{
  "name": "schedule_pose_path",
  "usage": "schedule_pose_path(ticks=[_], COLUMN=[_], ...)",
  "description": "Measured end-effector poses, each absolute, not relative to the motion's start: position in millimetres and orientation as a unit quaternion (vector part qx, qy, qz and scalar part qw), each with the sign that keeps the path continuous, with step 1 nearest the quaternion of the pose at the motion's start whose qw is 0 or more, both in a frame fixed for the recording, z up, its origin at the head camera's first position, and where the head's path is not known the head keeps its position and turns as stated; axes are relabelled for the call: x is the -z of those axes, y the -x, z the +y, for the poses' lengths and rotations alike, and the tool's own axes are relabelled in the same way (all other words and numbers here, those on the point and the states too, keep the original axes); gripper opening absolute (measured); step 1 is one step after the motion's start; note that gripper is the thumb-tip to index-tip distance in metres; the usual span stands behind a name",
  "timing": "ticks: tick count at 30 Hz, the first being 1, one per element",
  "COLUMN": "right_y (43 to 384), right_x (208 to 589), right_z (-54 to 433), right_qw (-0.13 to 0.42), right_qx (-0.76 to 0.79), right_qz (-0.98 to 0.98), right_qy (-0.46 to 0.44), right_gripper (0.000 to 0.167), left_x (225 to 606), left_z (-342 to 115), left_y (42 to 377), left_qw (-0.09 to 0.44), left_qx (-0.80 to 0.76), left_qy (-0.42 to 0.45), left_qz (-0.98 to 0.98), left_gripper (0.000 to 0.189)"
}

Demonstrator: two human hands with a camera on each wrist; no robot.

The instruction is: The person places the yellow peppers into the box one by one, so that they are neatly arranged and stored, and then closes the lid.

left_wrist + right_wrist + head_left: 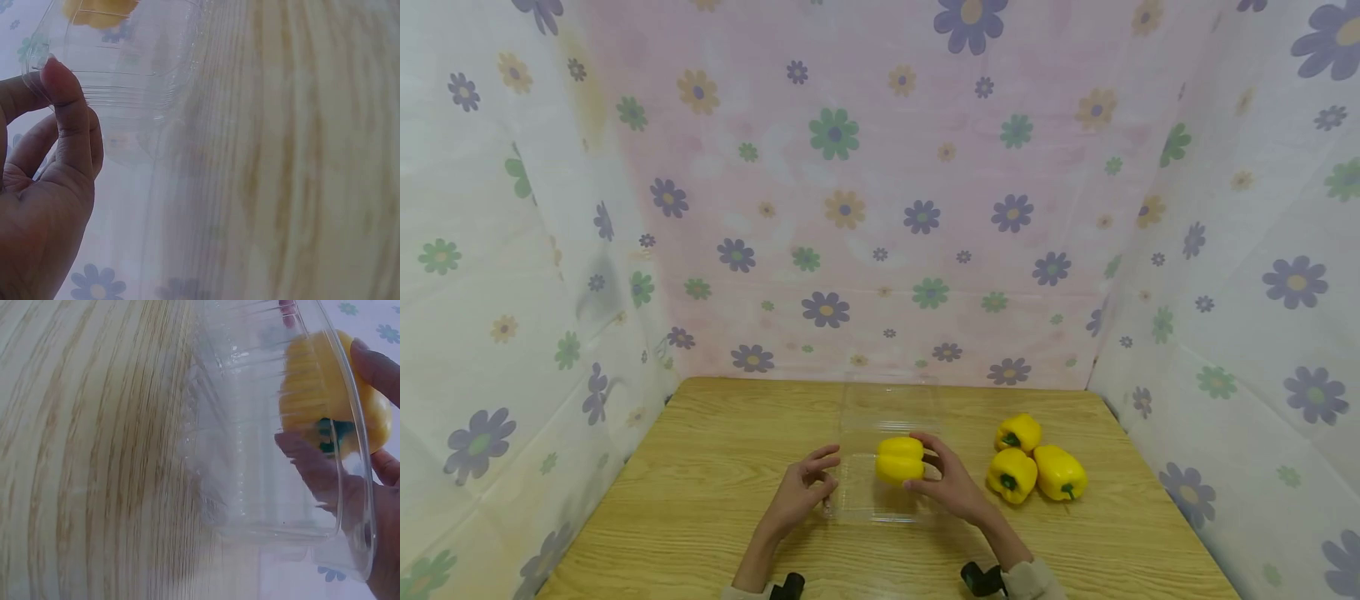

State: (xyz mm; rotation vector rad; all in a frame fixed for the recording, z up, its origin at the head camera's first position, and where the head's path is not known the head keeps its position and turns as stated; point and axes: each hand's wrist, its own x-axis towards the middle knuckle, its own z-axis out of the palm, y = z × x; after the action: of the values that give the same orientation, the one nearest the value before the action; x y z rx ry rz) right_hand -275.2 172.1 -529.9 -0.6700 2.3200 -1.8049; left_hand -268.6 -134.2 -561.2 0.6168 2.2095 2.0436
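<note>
Over the clear plastic clamshell container (859, 508), my right hand (951, 483) grips a yellow bell pepper (898, 461) between thumb and fingers. In the right wrist view, the pepper (372, 419) shows partly through the container's clear wall (269, 515), its green stem towards that camera. My left hand (797, 496) is at the container's left side. The left wrist view shows its thumb and a finger pinching the rim of the container (134, 81). The container's lid (891, 407) lies folded open towards the back.
Three more yellow bell peppers sit grouped on the right of the wooden table (715, 467): one at the back (1019, 432), one in front (1012, 477), one at the right (1060, 473). Flower-patterned cloth (880, 183) hangs behind and on both sides.
</note>
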Motion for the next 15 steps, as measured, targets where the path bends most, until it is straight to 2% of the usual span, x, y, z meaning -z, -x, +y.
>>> schedule_pose_path(ticks=[15], right_y=[279.0], right_x=[532.0], right_z=[159.9], right_qw=[0.064], right_qx=[0.584], right_qz=[0.782], right_qy=[0.209], right_gripper=[0.075], left_x=[560.7], left_z=[-132.7], left_y=[267.9], left_qw=[0.031], left_qx=[-0.659], left_qy=[-0.192], left_qz=[0.726], left_gripper=[0.043])
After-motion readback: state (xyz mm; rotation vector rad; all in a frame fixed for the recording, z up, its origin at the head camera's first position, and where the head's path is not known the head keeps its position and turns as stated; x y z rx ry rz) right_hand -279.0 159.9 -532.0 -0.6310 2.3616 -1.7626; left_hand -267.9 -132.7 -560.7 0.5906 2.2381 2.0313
